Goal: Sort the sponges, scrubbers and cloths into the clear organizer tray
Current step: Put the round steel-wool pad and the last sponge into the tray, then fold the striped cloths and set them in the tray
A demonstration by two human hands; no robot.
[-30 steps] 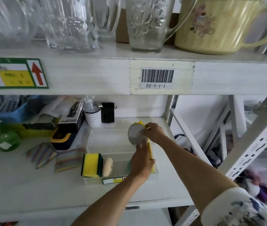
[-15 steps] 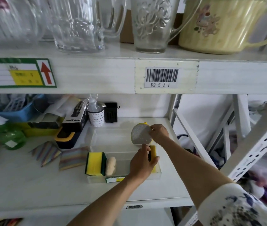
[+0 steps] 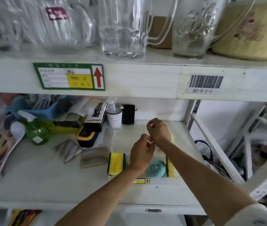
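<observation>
left hand (image 3: 141,154) over clear organizer tray (image 3: 162,181), fingers curled, grip state unclear | right hand (image 3: 159,132) above tray's far part, fingers curled, cannot tell what it holds | tray on shelf (image 3: 48,176): yellow-green sponge (image 3: 116,163) at left, blue scrubber (image 3: 155,168), yellow sponge (image 3: 170,168) at right | striped cloths (image 3: 93,156) left of tray

Sponge (image 3: 116,163): yellow, dark green edge. Round scrubber (image 3: 155,168): light blue. Folded cloths (image 3: 93,156): multicolour stripes. Tray (image 3: 162,181): clear. Spray bottle (image 3: 37,133): green. Shelf label (image 3: 69,76): green border, red arrow.
</observation>
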